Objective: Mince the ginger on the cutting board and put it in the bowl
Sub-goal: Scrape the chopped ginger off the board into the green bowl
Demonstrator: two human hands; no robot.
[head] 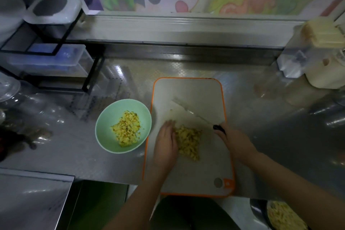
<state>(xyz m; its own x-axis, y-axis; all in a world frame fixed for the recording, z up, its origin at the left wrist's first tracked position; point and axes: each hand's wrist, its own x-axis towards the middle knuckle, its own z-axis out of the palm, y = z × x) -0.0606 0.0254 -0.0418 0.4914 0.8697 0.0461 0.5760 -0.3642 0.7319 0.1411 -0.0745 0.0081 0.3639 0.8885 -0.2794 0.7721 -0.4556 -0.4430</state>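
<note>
We see minced ginger (188, 142), pale yellow bits in a loose pile mid-frame on the orange-rimmed cutting board (196, 95), with more in the green bowl (104, 117) just left. The knife (194, 113) blade is blurred, perhaps lifted. The left hand (166, 142) lies flat, fingers straight, touching the pile's left side. The right hand (233, 140) grips the knife handle right of the pile.

The left forearm (141, 198), bare, reaches in from 7 o'clock toward 12 o'clock with the wrist straight. The left grip (166, 140) lies palm down, fingers straight and close together, pointing to 12 o'clock. The right forearm (291, 177) reaches in from 4 o'clock toward 10 o'clock. The right grip (231, 136) curls round a knife handle (217, 127), knuckles up, at 3 o'clock of the left grip and apart from it.
</note>
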